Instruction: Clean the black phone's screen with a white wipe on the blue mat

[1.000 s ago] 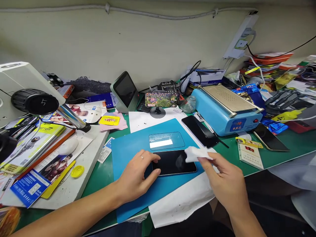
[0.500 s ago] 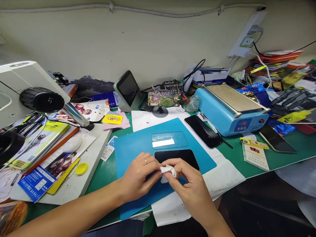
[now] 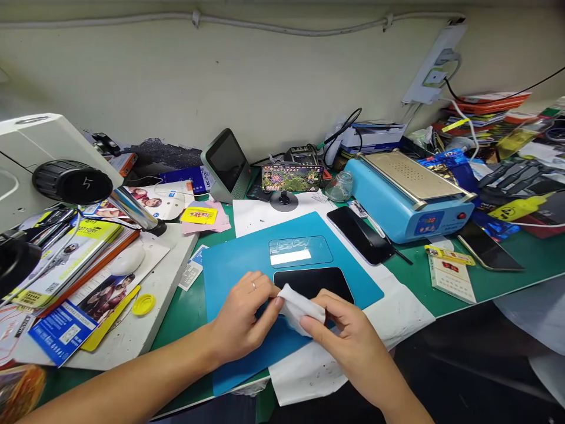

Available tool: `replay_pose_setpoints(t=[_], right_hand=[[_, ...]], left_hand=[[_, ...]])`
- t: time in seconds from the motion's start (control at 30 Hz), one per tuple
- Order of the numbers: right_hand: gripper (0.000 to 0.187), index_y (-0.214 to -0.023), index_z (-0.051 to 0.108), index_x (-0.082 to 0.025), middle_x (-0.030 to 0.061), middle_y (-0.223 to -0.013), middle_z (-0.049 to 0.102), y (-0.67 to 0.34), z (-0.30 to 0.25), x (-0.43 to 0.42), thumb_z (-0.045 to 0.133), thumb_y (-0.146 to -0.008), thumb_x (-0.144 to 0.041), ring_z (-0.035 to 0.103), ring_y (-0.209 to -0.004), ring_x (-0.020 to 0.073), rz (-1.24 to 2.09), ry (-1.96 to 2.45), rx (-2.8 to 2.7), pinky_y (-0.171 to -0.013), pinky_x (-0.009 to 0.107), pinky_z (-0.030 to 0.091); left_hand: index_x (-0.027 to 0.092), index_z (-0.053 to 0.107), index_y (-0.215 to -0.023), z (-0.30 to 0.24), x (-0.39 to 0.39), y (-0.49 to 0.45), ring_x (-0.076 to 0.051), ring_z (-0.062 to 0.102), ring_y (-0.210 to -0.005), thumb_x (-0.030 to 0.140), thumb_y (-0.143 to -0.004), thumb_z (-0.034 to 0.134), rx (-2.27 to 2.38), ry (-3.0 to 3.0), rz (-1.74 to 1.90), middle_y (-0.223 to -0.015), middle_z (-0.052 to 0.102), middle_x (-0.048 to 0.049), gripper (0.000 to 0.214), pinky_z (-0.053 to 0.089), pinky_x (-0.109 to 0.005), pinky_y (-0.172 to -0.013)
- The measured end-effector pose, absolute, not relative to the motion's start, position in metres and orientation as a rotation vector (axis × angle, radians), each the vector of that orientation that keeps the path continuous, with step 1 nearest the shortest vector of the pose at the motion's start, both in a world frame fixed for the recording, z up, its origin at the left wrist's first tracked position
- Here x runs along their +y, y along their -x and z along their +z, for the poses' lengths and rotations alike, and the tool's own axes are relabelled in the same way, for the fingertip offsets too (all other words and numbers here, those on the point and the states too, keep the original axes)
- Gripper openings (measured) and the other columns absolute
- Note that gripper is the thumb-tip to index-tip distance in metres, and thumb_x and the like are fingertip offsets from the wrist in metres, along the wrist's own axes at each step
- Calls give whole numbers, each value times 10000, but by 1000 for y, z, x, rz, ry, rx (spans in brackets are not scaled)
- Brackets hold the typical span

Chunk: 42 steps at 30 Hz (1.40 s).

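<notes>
My left hand (image 3: 248, 312) pinches one end of a white wipe (image 3: 296, 307), which is folded and partly opened out. The other end is gripped between the thumb and fingers of my right hand (image 3: 342, 327). Both hands hover over the near edge of a phone (image 3: 318, 281) with a dark screen, and the wipe hides part of it. Just beyond the phone a clear glass screen protector (image 3: 301, 251) with a black outline lies on the blue mat (image 3: 238, 259).
Right of the mat lies another dark phone (image 3: 359, 235), beside a blue heated-plate machine (image 3: 379, 197). A phone on a stand (image 3: 292, 178) shows a game at the back. Microscope parts (image 3: 73, 179) and cluttered packets (image 3: 66, 318) crowd the left. White paper (image 3: 309, 374) lies under the mat.
The wipe was bunched small between my fingers and is now spread wider. My right hand has moved slightly right, away from my left. The camera view has shifted a little.
</notes>
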State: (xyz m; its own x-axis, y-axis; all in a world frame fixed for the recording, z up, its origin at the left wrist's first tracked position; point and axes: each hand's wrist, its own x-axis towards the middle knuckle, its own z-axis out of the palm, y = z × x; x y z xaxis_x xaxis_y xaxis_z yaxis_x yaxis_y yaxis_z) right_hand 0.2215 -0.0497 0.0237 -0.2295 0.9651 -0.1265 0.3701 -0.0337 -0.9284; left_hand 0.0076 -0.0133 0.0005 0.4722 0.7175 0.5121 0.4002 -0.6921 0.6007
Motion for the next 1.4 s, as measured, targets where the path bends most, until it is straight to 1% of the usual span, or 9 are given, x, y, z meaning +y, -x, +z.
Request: replay_pose_setpoints(t=[0.17, 0.3, 0.4, 0.5, 0.57, 0.8, 0.97, 1.1, 1.4], right_hand=[[223, -819, 611, -226, 30, -970, 615, -226, 25, -48, 650, -919, -421, 587, -869, 169, 1330, 1283, -1551, -701, 268, 497], [263, -818, 615, -222, -12, -759, 615, -232, 30, -45, 686, -891, -464, 584, -667, 136, 1261, 1344, -1448, -611, 258, 500], [218, -882, 633, -237, -12, -718, 663, -245, 34, -44, 698, -891, -445, 642, -623, 152, 696, 1545, -1377, -574, 258, 530], [152, -1052, 672, -236, 57, -1018, 772, -261, 27, -45, 669, -931, -329, 752, -883, 218, 105, 1459, -1641, -801, 323, 613], [216, -1163, 671, -222, 77, -1215, 748, -268, 15, -48, 628, -962, -288, 728, -1094, 249, -14, 1312, -1988, -957, 380, 597], [663, -1538, 405, -105, 157, -1539, 506, -267, -16, -65, 552, -997, -459, 476, -1430, 285, -95, 1274, -2430, -1132, 458, 484], [846, -1623, 174, -64, 209, -1650, 269, -256, -21, -47, 428, -1007, -585, 291, -1523, 340, -43, 1506, -2479, -1173, 537, 412], [960, -1608, 204, -18, 231, -1660, 216, -225, -16, -39, 417, -960, -693, 234, -1539, 367, 100, 1499, -2510, -1205, 542, 362], [921, -1608, 251, -70, 149, -1672, 229, -186, -3, -58, 424, -958, -699, 257, -1539, 320, 304, 1317, -2638, -1215, 493, 366]], left_hand=[[214, 503, -888, 1, -14, -8, -162, 466, -688, 181, -1038, 461, 885, -2338, 1083, -765, 563, 1, 159, 365, -313, -667], [213, 542, -975, 1, -14, -8, -172, 516, -756, 190, -1035, 483, 918, -2293, 1006, -840, 614, -10, 88, 408, -322, -723], [214, 549, -1092, 1, -13, -7, -194, 562, -887, 195, -1028, 496, 966, -2247, 952, -976, 648, -33, 86, 447, -341, -809], [222, 531, -1188, 1, -13, -7, -218, 561, -1022, 206, -1019, 519, 1041, -2218, 901, -1128, 637, -52, 170, 459, -374, -900], [228, 516, -1237, 0, -13, -7, -238, 552, -1090, 223, -1014, 532, 1093, -2200, 859, -1198, 621, -65, 223, 463, -399, -942], [241, 480, -1303, -1, -13, -7, -264, 528, -1176, 275, -1023, 523, 1132, -2208, 796, -1262, 597, -77, 285, 462, -436, -1002], [251, 457, -1345, 1, -14, -6, -252, 517, -1205, 283, -1059, 439, 1155, -2154, 787, -1300, 572, -74, 288, 458, -424, -1021], [246, 413, -1414, 0, -16, -3, -263, 468, -1294, 331, -1086, 337, 1164, -2090, 841, -1388, 525, -90, 347, 401, -454, -1108], [244, 414, -1451, -2, -16, -1, -271, 423, -1352, 484, -1096, 232, 1169, -2014, 899, -1445, 482, -97, 465, 346, -472, -1164]])
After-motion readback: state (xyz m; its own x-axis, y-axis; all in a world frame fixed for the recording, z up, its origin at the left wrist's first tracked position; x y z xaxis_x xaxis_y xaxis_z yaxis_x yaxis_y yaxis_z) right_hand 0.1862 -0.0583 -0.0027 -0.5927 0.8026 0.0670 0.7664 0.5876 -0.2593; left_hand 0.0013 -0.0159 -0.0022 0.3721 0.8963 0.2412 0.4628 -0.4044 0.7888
